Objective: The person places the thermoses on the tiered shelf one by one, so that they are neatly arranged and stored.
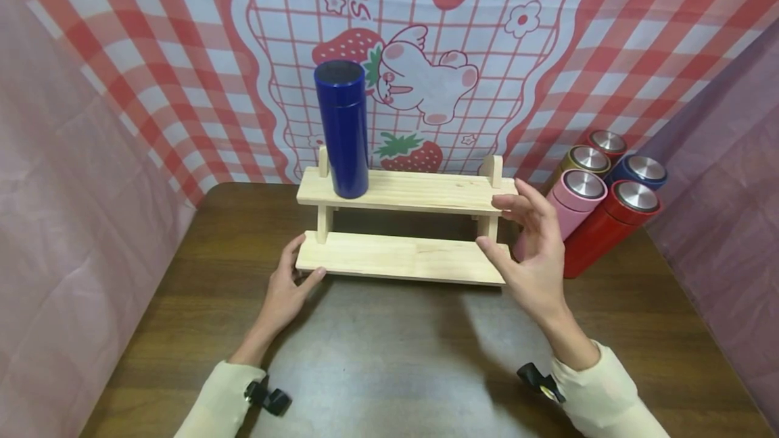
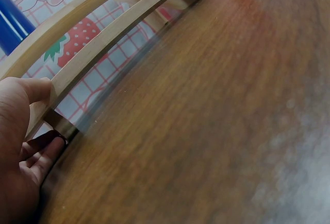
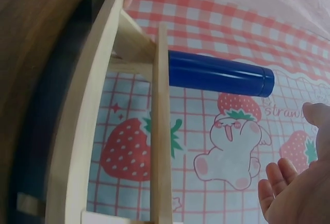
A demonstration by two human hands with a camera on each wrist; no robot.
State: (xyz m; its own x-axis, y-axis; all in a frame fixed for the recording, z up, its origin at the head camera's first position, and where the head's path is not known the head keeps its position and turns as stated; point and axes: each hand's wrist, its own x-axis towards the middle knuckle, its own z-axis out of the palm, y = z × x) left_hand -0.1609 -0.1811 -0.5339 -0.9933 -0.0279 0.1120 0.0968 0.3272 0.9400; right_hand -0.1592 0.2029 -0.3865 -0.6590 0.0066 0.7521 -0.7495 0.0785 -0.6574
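A two-tier wooden rack [image 1: 402, 255] stands on the table, its upper board behind and above the lower one. My left hand [image 1: 287, 293] grips the lower board's left end; in the left wrist view the thumb [image 2: 37, 89] lies on the board and the fingers are beneath it. On the upper board's left part a dark blue thermos bottle [image 1: 345, 134] stands upright. My right hand [image 1: 535, 262] hovers by the rack's right end, thumb and fingers spread apart with nothing between them. The right wrist view shows that hand [image 3: 304, 183] away from the boards.
At the right a cluster of thermos bottles with silver lids stands close together: a red one [image 1: 608, 232], a pink one [image 1: 575, 205], a blue one [image 1: 639, 171] and others behind. A strawberry-print cloth [image 1: 268, 107] hangs behind the wooden table [image 1: 371, 350]. Pink curtains flank both sides.
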